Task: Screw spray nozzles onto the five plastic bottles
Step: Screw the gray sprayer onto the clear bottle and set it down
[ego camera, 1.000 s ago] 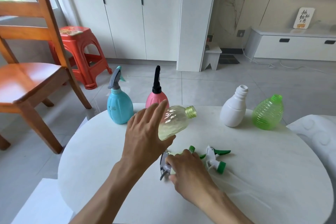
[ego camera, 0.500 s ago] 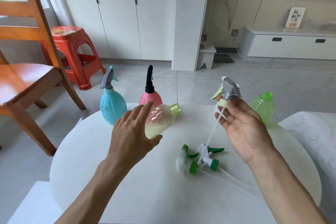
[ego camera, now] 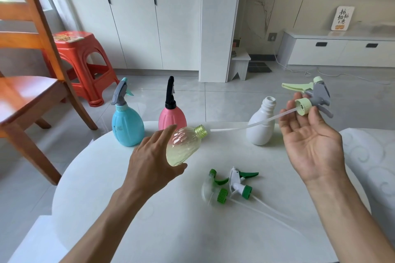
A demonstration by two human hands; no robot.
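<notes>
**Desk editor:** Yellow bottle (ego camera: 183,147) — where is it, and what has just changed?

**Photographer:** It is tilted in the left hand (ego camera: 154,164), above the white desk (ego camera: 132,230), its threaded neck pointing right. That grip is curled around the bottle's body. A second ago the right hand (ego camera: 310,141) was down among the loose nozzles on the desk; it has since risen with the grey-and-green nozzle (ego camera: 310,98), pinched at the collar by thumb and fingertips, palm up. The nozzle's dip tube (ego camera: 252,123) now stretches left, its tip just beside the bottle's mouth.

**Desk editor:** What does that mean for the job?

**Photographer:** By the look of it, the third bottle is about to be fitted: the tube must enter the neck before the collar can turn. The blue bottle (ego camera: 127,123) and pink bottle (ego camera: 172,113) at the back already wear nozzles.

**Desk editor:** Anything around, or in the way?

**Photographer:** The white bottle (ego camera: 261,126) stands uncapped behind the tube. Two green-collared nozzles (ego camera: 230,186) lie on the desk between the arms. The fifth bottle is not visible now, probably behind the right hand. A wooden chair (ego camera: 27,83) and red stool (ego camera: 83,64) stand off to the left. The limp tube may wander off the narrow mouth.
</notes>
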